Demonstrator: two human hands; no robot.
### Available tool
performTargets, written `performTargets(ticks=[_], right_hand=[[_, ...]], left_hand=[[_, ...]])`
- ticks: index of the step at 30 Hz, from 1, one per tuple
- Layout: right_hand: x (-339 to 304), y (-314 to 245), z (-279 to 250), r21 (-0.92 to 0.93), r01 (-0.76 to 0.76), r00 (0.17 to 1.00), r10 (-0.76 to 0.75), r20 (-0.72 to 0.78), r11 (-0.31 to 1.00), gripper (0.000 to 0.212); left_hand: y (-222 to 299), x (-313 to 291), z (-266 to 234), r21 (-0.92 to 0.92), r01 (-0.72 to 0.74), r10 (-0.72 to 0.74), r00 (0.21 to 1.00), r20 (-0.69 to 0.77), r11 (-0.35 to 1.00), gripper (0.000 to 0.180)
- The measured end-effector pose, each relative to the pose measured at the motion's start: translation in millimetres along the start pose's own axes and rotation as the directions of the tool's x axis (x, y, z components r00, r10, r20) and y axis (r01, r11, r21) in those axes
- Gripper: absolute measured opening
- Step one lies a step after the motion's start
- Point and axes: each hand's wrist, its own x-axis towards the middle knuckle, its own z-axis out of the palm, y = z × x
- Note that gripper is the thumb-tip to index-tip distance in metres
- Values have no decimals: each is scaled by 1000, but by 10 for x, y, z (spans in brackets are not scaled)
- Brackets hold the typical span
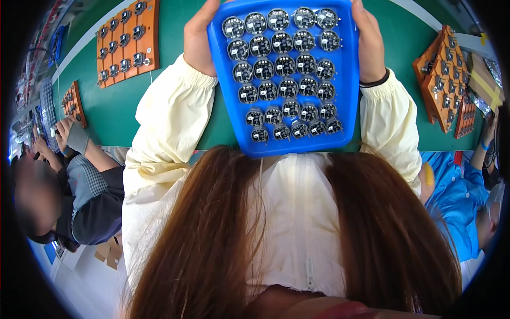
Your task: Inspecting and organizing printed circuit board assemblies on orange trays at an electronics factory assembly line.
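A blue plastic tray (pixel 303 148) is held in front of my chest, over the near edge of the green table. Rows of small round electronic modules (pixel 285 65) with clear rims and dark circuit boards lie in it. My left hand (pixel 201 42) grips the tray's left side near the far corner. On the opposite side, my right hand (pixel 371 47) holds the right edge. Most of the fingers of both hands are hidden behind or under the tray.
An orange board (pixel 127 45) with similar modules lies at the far left of the green table (pixel 175 21). More orange boards (pixel 445 80) are stacked at right, beside a cardboard box (pixel 484 80). Co-workers sit on either side, one in dark sleeves (pixel 95 204), one in blue (pixel 451 196).
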Motion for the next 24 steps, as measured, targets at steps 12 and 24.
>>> performTargets(ticks=[12,24], right_hand=[[39,-11,76,-70,138,990,-140,-27,988,46],[334,372,-40,255,381,887,-429,169,889,45]], left_hand=[[4,-7,6,53,-16,16,1000,-14,998,72],[-14,-43,26,50,-73,80,985,-154,996,69]])
